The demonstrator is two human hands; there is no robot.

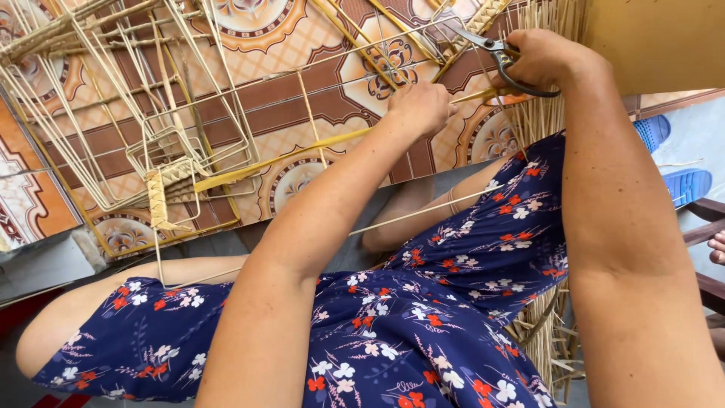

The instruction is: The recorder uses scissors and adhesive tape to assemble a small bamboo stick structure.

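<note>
At far left stood the pale wire basket frame (151, 113), partly wrapped with a tan woven reed band (162, 189), resting on the patterned orange-and-brown floor tiles (264, 91). From that band a long yellow-green flat reed strip (287, 155) ran rightward to my left hand (419, 106), which was clenched around it, pinching it taut. Further right, my right hand (544, 60) gripped the steel scissors with dark handles (491, 53), blades parted and pointing left, just above the strip's end. A bundle of loose straw-coloured reeds (540, 113) hung behind, near the navy floral dress (423, 317). I judged a clean cut needed the strip kept tight, blades square across it, close beside the pinching fingers but clear of them.
</note>
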